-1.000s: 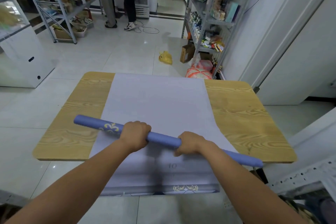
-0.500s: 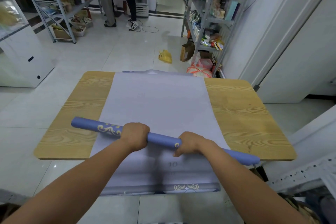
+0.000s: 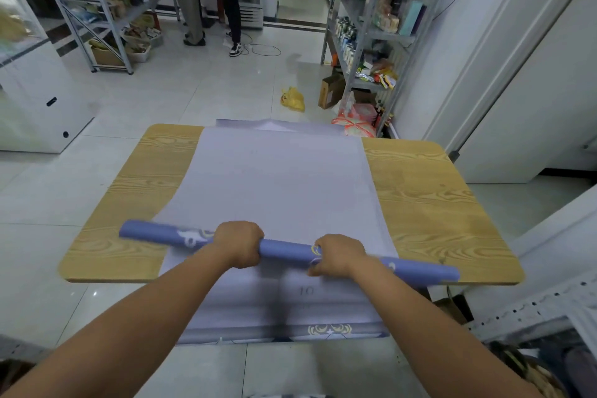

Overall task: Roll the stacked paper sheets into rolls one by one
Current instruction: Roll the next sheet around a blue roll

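We grip the roll (image 3: 287,250) with left hand (image 3: 239,244) and right hand (image 3: 336,255) set apart, likely to keep it tight over the sheets (image 3: 281,178).

Two bare forearms (image 3: 155,310) end in a bare left hand (image 3: 239,244) and right hand (image 3: 336,254)

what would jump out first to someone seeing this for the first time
The left hand and right hand grip a blue-violet paper roll lying slantwise across the near part of the wooden table. Beneath it, pale stacked sheets cover the table's middle and hang over its near edge.
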